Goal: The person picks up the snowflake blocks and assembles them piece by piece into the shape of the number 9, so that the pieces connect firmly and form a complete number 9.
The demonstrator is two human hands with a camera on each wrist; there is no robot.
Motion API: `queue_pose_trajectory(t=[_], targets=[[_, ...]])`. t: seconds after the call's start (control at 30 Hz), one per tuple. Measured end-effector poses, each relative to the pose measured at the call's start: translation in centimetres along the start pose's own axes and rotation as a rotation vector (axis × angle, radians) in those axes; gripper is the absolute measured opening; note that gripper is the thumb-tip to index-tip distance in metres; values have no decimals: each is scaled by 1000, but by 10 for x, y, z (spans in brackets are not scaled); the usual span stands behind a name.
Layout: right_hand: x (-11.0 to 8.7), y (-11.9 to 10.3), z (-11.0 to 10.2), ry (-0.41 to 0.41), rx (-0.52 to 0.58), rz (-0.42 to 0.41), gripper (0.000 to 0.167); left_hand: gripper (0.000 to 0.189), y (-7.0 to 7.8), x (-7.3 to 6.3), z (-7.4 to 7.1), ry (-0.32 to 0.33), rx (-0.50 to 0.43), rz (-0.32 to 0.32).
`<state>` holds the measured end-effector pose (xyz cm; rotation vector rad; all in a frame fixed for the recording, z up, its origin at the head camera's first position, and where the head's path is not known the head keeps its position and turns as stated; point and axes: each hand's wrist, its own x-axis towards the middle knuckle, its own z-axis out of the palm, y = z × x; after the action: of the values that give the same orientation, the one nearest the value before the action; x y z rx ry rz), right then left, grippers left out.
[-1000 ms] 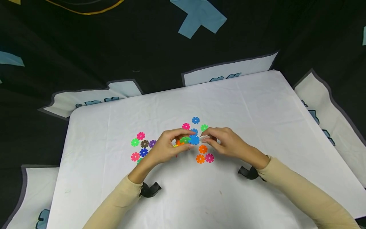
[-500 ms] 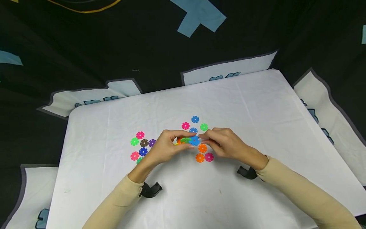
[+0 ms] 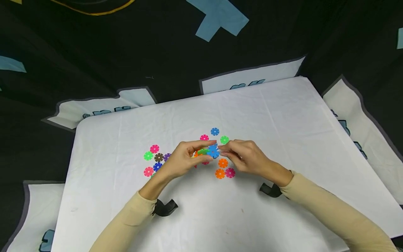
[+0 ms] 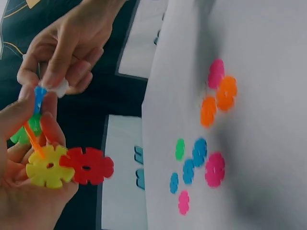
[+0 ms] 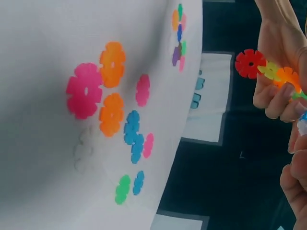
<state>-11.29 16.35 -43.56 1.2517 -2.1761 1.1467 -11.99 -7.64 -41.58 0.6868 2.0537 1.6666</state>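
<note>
My left hand (image 3: 179, 162) holds a chain of linked, notched plastic snowflake discs up off the white table. A red disc (image 4: 93, 166) joins a yellow disc (image 4: 45, 167) at one end. From there the chain runs through an orange disc (image 4: 32, 136) and a green disc (image 4: 29, 128) to a blue disc (image 3: 213, 151), which sits between the thumb and index fingertip. Facing it, my right hand (image 3: 248, 156) pinches a white disc (image 4: 61, 88) right at the blue disc's edge. Fingers partly cover the white disc.
Loose discs lie around the hands: a blue disc (image 3: 215, 131) and a green disc (image 3: 224, 140) behind, an orange disc (image 3: 220, 173) and a pink disc (image 3: 230, 173) in front. A clear disc (image 5: 84, 149) lies near them. Another mixed cluster includes a brown disc (image 3: 158, 157) at left.
My right hand has brought the white disc up against the blue disc's edge. The blue disc has tilted in my left fingers, and the left hand has shifted slightly.
</note>
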Motion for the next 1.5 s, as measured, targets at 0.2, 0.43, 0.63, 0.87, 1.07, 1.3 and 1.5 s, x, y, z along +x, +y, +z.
queue_pose_trajectory(t=[0.2,0.43,0.63,0.87,1.07,1.3,1.5], targets=[[-2,-1,3,23,18,-17,26,34,-4,1,1,4,-5,-31],[0,-5,3,36,110,28,25,30,-2,3,2,-17,-22,25],[3,20,-13,-111,178,222,39,35,-2,2,-7,3,42,2],[-13,87,-6,-440,-140,572,41,41,-9,0,-14,-14,57,1],[-19,102,14,-527,-253,522,41,39,-9,2,-13,-41,21,28],[-21,97,13,-485,-224,579,35,21,-7,4,-9,-14,-51,18],[-9,65,-3,-299,72,549,37,13,-7,7,-6,19,-90,31]])
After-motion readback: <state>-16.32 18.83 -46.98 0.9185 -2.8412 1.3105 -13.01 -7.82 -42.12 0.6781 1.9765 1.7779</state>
